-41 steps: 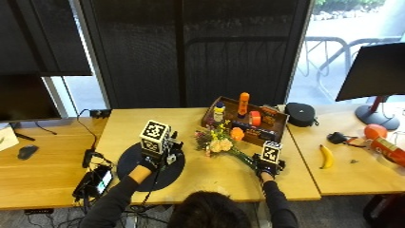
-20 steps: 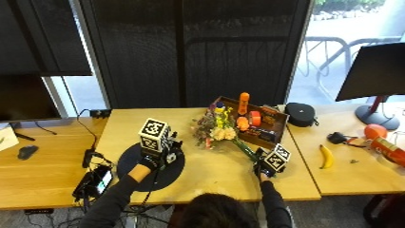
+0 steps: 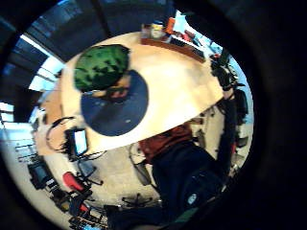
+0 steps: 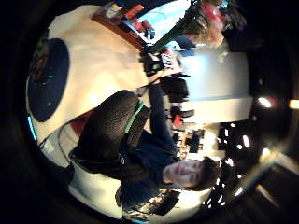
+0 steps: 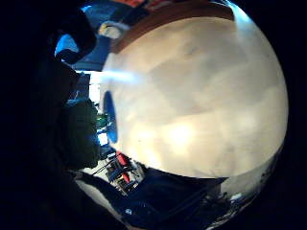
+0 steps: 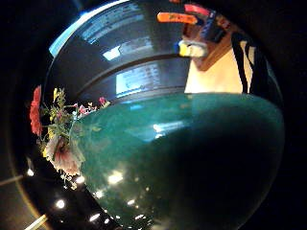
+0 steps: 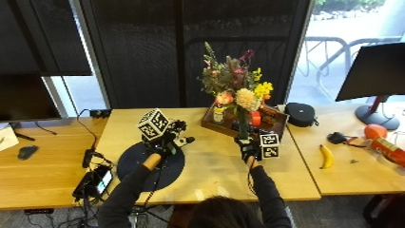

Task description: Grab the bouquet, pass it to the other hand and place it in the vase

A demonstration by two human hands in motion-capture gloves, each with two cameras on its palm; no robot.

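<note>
Bouquet point(image 7: 235, 85): upright above the tabletop point(image 7: 208, 161), stems gripped low in the right hand point(image 7: 248, 151), clear for handover. Left hand point(image 7: 166, 142): over the dark round mat point(image 7: 136, 164), left; fingers' state cannot be told. Vase: not identifiable. Wooden tray point(image 7: 273, 126): far right.

Pale wooden table point(image 7: 208, 166), matt dark round mat point(image 7: 130, 164), wooden tray point(image 7: 212, 124).

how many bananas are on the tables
1. The banana lies on the right-hand table, beside a small black thing and apart from the orange can. Others could be hidden in the wooden tray behind the bouquet.
</note>
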